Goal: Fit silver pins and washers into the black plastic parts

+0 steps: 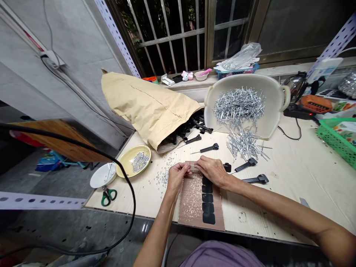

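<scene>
My left hand [177,177] is closed in a pinch at the tip of a thin metal rod [193,165]. My right hand [211,169] is curled over the same piece, and a black handle end [227,167] sticks out beyond it; the handle's middle is hidden by my fingers. Both hands are above a brown board [191,218] covered in pale specks. A column of black rounded squares [208,207] lies along the board's right side. Other black handles with thin metal rods lie around, one behind my hands [210,148] and one by my right forearm [257,179].
Small clear-looking bits [161,178] are scattered left of the board, near a yellow dish [126,155], a white dish [97,180] and green-handled scissors [107,194]. Metal nails [241,107] spill from a white basin [274,111]. A paper sack [150,107] holds black handles. A black cable [132,193] loops at left.
</scene>
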A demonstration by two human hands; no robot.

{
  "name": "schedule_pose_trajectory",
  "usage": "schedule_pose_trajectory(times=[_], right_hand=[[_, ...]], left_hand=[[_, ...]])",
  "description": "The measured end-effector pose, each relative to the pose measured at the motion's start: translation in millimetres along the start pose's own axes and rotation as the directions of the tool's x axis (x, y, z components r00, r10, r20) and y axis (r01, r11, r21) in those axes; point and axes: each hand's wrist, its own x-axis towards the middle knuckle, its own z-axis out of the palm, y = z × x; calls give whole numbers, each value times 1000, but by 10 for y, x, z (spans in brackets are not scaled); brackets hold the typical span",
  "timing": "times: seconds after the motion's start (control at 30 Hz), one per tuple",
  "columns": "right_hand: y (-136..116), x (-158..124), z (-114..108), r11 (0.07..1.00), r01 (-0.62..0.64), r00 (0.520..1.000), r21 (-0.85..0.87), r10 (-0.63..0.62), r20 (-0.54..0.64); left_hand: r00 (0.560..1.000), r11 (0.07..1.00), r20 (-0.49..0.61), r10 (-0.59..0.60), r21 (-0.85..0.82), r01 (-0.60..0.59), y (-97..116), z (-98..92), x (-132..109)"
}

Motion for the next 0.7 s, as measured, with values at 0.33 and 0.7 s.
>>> schedule_pose_trajectory(times=[0.33, 0.7], right_hand=[[7, -31, 55, 997, -11, 1000, 82, 10, 8], [16, -48, 103, 992, -15, 999, 124, 10, 38]], left_hand=[[998, 993, 63, -10, 122, 3, 6, -49, 19], [999, 997, 49, -20, 81, 16, -27, -56, 40]])
